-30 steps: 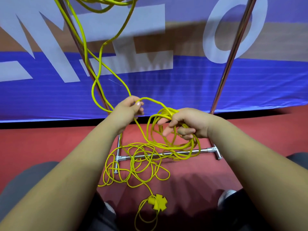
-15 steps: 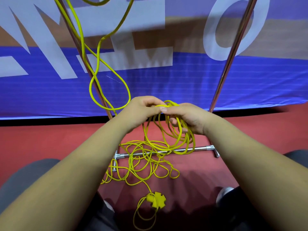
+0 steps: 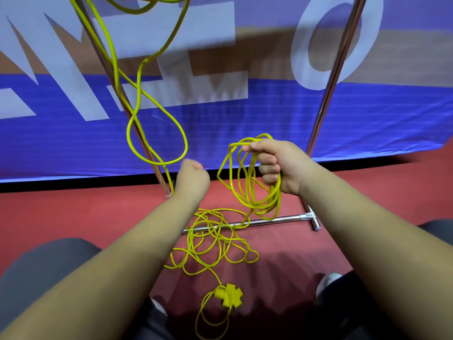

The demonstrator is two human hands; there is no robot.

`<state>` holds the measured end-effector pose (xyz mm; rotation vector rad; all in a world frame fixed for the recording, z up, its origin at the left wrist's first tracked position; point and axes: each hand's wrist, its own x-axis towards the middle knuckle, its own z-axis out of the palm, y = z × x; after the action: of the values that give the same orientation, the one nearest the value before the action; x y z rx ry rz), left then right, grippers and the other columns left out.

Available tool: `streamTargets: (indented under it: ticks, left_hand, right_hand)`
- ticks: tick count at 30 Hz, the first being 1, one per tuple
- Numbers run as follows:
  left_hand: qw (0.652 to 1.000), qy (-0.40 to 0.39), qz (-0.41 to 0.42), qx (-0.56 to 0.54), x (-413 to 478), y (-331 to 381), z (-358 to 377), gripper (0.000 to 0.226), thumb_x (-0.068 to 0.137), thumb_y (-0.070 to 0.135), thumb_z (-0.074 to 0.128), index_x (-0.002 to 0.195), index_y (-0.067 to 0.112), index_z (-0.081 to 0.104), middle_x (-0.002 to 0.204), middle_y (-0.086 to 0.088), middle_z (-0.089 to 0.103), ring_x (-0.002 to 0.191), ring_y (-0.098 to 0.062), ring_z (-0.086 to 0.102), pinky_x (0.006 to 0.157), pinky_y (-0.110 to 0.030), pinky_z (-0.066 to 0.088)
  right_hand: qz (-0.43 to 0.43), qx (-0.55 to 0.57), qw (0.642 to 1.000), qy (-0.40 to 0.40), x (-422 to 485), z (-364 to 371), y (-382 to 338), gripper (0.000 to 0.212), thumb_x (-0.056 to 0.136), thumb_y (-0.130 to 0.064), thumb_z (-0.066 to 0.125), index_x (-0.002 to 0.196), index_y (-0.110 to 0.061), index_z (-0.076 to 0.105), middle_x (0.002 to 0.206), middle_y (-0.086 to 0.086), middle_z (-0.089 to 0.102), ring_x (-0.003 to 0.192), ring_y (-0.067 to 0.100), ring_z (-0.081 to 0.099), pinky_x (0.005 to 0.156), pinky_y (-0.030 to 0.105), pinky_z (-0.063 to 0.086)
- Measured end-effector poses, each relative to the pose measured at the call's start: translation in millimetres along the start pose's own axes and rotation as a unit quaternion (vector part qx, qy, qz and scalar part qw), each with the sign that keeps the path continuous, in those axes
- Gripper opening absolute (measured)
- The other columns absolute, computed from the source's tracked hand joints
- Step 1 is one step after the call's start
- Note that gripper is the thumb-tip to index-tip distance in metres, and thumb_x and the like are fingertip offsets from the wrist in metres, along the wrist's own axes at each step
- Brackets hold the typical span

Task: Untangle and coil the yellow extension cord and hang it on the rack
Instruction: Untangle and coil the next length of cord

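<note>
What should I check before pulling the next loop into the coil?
1. Coil gripped by right hand: ok.
2. Left hand free: cannot tell, blurred.
3. Floor tangle loosened: not ok, loops lie across the base bar.
4. Hanging loop free of left post: cannot tell, it crosses it.
5. Socket end free: cannot tell, a strand lies over it.

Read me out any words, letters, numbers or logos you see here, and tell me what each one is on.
"O": large white letter on the blue and brown banner.
Other white letters to its left on the banner: cut off at the top of the view, not surely readable.
No print visible on the yellow cord, its socket block or the rack pole.
</note>
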<state>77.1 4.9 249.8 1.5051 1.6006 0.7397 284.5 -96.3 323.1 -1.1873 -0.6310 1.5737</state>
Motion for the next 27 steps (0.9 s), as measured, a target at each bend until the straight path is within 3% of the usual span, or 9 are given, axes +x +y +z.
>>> streamTargets:
  ticks: [2, 3, 6, 8, 14, 16, 20, 24, 27]
  left_hand:
    - [0.973, -0.147, -0.016, 0.175, -11, -27, 18, 0.024, 0.096, 0.0, 0.05, 0.085, 0.021, 0.057, 0.095, -0.008, 0.065, 0.077, -0.023, 0.064, 0.082, -0.039, 0.062]
    - [0.947, -0.233, 0.018, 0.222, -20, -40, 27, 0.028, 0.094, -0.005, 0.049, 0.103, 0.016, 0.065, 0.106, -0.009, 0.067, 0.081, -0.021, 0.064, 0.081, -0.03, 0.061]
    - [0.812, -0.418, 0.2, 0.355, -44, -74, 50, 0.072, 0.089, -0.006, 0.056, 0.154, 0.02, 0.046, 0.155, -0.003, 0.048, 0.136, -0.022, 0.052, 0.11, -0.021, 0.041]
    - [0.773, -0.448, 0.235, 0.383, -47, -89, 64, 0.061, 0.093, 0.005, 0.065, 0.149, 0.025, 0.054, 0.152, 0.001, 0.052, 0.139, -0.02, 0.05, 0.112, -0.029, 0.041]
    - [0.697, -0.495, 0.183, 0.485, -46, -103, 76, 0.032, 0.1, 0.013, 0.06, 0.123, 0.028, 0.074, 0.121, 0.003, 0.074, 0.104, -0.014, 0.066, 0.081, -0.024, 0.046]
    - [0.709, -0.461, 0.198, 0.496, -41, -95, 76, 0.026, 0.099, 0.013, 0.06, 0.119, 0.022, 0.075, 0.111, -0.003, 0.075, 0.099, -0.022, 0.068, 0.076, -0.026, 0.045]
    - [0.796, -0.32, 0.246, 0.45, -20, -51, 62, 0.024, 0.088, 0.006, 0.063, 0.103, 0.02, 0.076, 0.093, -0.002, 0.077, 0.091, -0.022, 0.072, 0.073, -0.026, 0.048]
    - [0.939, -0.19, 0.205, 0.202, -1, 16, 23, 0.019, 0.097, 0.001, 0.06, 0.095, 0.015, 0.073, 0.078, -0.002, 0.072, 0.059, -0.017, 0.075, 0.059, -0.035, 0.062]
    - [0.962, -0.123, 0.237, 0.056, 0, 74, -8, 0.013, 0.103, 0.007, 0.059, 0.097, 0.011, 0.07, 0.085, -0.014, 0.072, 0.061, -0.03, 0.076, 0.061, -0.052, 0.064]
  right_hand:
    - [0.001, 0.048, 0.999, -0.013, -6, -6, -8, 0.021, 0.107, -0.025, 0.052, 0.111, -0.012, 0.068, 0.049, -0.01, 0.027, 0.035, 0.004, 0.023, 0.035, 0.019, 0.017]
    - [0.001, 0.07, 0.997, -0.022, -8, -9, -12, 0.021, 0.107, -0.024, 0.051, 0.111, -0.012, 0.068, 0.048, -0.01, 0.027, 0.034, 0.004, 0.023, 0.035, 0.018, 0.016]
    - [0.004, 0.116, 0.991, -0.064, -14, -18, -20, 0.023, 0.106, -0.022, 0.049, 0.111, -0.01, 0.068, 0.048, -0.011, 0.027, 0.032, 0.004, 0.025, 0.033, 0.018, 0.018]
    - [0.005, 0.131, 0.987, -0.097, -18, -22, -24, 0.024, 0.104, -0.021, 0.049, 0.113, -0.009, 0.068, 0.048, -0.011, 0.028, 0.031, 0.003, 0.026, 0.032, 0.018, 0.02]
    - [0.01, 0.188, 0.963, -0.191, -30, -33, -33, 0.031, 0.101, -0.022, 0.048, 0.122, -0.006, 0.064, 0.05, -0.01, 0.032, 0.03, 0.004, 0.033, 0.033, 0.018, 0.022]
    - [0.014, 0.192, 0.96, -0.204, -34, -39, -37, 0.032, 0.102, -0.023, 0.046, 0.123, -0.006, 0.063, 0.049, -0.01, 0.033, 0.03, 0.005, 0.035, 0.034, 0.018, 0.022]
    - [0.015, 0.154, 0.972, -0.178, -42, -44, -47, 0.029, 0.102, -0.023, 0.047, 0.118, -0.008, 0.066, 0.048, -0.01, 0.031, 0.03, 0.004, 0.032, 0.033, 0.018, 0.02]
    - [0.01, 0.022, 0.997, -0.078, -49, -39, -55, 0.025, 0.104, -0.02, 0.048, 0.109, -0.009, 0.069, 0.05, -0.01, 0.026, 0.031, 0.004, 0.022, 0.035, 0.019, 0.011]
    - [-0.015, -0.021, 1.0, 0.011, -44, -33, -52, 0.02, 0.105, -0.019, 0.05, 0.108, -0.01, 0.067, 0.054, -0.009, 0.025, 0.035, 0.004, 0.018, 0.033, 0.018, 0.013]
